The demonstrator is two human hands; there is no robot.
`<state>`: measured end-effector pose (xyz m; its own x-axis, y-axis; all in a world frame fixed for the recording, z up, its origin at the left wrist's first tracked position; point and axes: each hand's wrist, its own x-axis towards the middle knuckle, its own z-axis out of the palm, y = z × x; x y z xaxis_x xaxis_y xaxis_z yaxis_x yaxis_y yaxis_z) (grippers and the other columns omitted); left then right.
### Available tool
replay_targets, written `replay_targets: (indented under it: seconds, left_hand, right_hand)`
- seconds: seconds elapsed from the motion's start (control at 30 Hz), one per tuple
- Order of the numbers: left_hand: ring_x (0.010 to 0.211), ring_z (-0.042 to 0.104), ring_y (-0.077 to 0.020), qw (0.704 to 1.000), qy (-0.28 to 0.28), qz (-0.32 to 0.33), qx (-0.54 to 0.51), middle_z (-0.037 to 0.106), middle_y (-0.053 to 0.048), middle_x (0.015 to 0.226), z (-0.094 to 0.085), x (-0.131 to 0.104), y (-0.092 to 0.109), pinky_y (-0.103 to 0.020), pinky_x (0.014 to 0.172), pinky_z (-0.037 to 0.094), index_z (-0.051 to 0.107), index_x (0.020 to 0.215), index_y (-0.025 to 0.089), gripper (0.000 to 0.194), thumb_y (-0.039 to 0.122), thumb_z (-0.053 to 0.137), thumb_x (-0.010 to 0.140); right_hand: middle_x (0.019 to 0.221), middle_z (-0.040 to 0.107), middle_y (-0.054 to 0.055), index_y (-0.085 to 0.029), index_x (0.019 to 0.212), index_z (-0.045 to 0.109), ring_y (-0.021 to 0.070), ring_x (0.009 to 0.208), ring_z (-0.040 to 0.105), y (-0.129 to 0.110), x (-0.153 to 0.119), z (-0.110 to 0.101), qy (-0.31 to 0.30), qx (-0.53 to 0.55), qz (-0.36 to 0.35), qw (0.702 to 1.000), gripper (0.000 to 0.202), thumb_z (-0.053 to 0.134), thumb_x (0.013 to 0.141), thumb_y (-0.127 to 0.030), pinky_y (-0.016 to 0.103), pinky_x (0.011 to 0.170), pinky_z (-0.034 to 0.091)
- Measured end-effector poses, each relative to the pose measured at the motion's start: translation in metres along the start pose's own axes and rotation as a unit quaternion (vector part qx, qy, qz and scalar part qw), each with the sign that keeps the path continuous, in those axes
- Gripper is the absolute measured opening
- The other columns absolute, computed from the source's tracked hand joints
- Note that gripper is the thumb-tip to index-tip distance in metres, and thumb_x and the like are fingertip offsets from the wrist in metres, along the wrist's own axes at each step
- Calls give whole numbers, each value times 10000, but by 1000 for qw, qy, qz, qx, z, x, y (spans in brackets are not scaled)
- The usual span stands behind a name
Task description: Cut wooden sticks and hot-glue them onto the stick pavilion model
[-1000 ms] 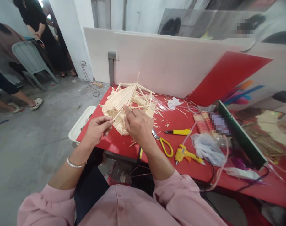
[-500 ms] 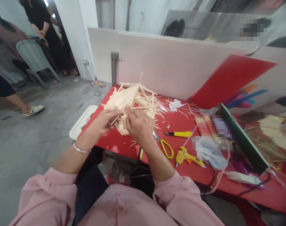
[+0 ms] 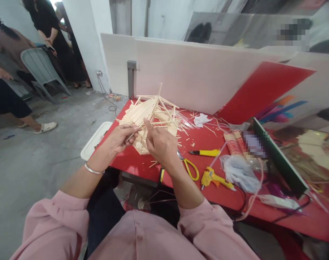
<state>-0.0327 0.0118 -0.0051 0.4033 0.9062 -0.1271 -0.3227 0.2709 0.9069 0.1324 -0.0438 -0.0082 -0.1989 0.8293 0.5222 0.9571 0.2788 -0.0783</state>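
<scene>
A small house model [image 3: 142,110] built of thin pale wooden sticks stands on the red table, its slatted roof facing me. My left hand [image 3: 124,137] is closed in a pinch on a thin stick [image 3: 130,137] at the model's near left edge. On the near side, my right hand [image 3: 161,144] has its index finger stretched out at the lower edge of the roof. Its other fingers are curled and its thumb is hidden; I see nothing held in it. Behind the right wrist lie yellow-handled scissors [image 3: 191,169], partly covered.
A yellow cutter knife [image 3: 204,152], a yellow glue gun [image 3: 214,178] and a plastic bag [image 3: 240,173] lie to the right on the red table [image 3: 142,168]. Loose sticks [image 3: 184,124] are scattered behind. White boards [image 3: 180,72] lean at the back. People stand and sit at far left.
My right index finger has straightened and lifted slightly at the roof edge. The stick in my left hand has tilted and shows less. At far left, a person's foot has shifted right.
</scene>
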Motion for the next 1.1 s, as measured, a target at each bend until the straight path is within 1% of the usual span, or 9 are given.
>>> replay_targets:
  seconds: [0.1,0.27,0.4,0.53,0.67,0.77,0.87,1.0,1.1]
  left_hand:
    - [376,430,-28,1000,12,-5,0,570,16,529,-1,2,-1,-156,344,250,634,634,126,206,212,819,614]
    - [375,429,-28,1000,27,-2,10,580,8,546,-2,1,-2,-150,334,246,650,665,116,176,191,806,628]
    - [383,416,-29,1000,23,6,14,544,12,520,1,1,0,-148,337,246,648,651,105,156,167,792,647]
    - [387,395,-20,1000,25,-7,2,531,16,522,3,-4,7,-140,339,236,644,643,100,162,131,802,623]
    - [385,372,-3,1000,1,-15,-11,569,12,556,8,-28,4,-129,355,258,671,674,102,151,138,812,636]
    - [377,376,0,1000,-11,-15,-23,599,7,566,20,-50,-20,-123,364,267,692,718,109,189,184,841,631]
    - [382,413,-17,999,3,-43,-24,615,3,583,38,-64,-61,-129,354,252,703,753,121,243,250,864,625]
    - [401,417,-28,997,27,-56,-38,599,10,583,59,-64,-113,-134,338,203,710,762,128,299,320,877,605]
    - [404,399,-21,996,38,-58,-54,583,14,575,66,-59,-132,-137,346,219,714,760,125,295,320,876,608]
  right_hand:
    - [850,708,31,-210,1451,501,165,804,582,7,-16,-7,10,24,18,1000,516,419,941,-225,279,654,367]
    - [791,708,38,-194,1329,628,153,763,609,25,-55,-16,57,36,49,997,424,427,958,-236,258,706,417]
    - [895,748,63,-185,1258,680,161,833,662,48,-95,-21,70,30,93,993,384,439,971,-268,256,764,456]
    - [966,757,72,-197,1159,732,188,858,683,76,-138,-23,26,6,169,985,366,446,957,-305,279,750,471]
    - [966,750,72,-208,1163,722,205,885,680,89,-166,-19,-73,1,246,967,391,412,956,-326,294,745,469]
    - [1071,727,93,-219,1280,645,230,941,667,80,-168,-4,-161,-20,277,947,422,422,952,-361,314,761,469]
    - [1192,673,142,-191,1395,532,275,1033,635,65,-158,17,-226,-52,252,940,521,471,928,-416,335,770,469]
    - [1181,652,150,-175,1329,565,273,1081,602,62,-142,32,-239,-66,261,933,440,403,955,-342,337,816,460]
    - [1145,644,184,-133,1260,598,298,1083,599,72,-132,32,-251,-86,299,917,396,410,937,-263,363,834,458]
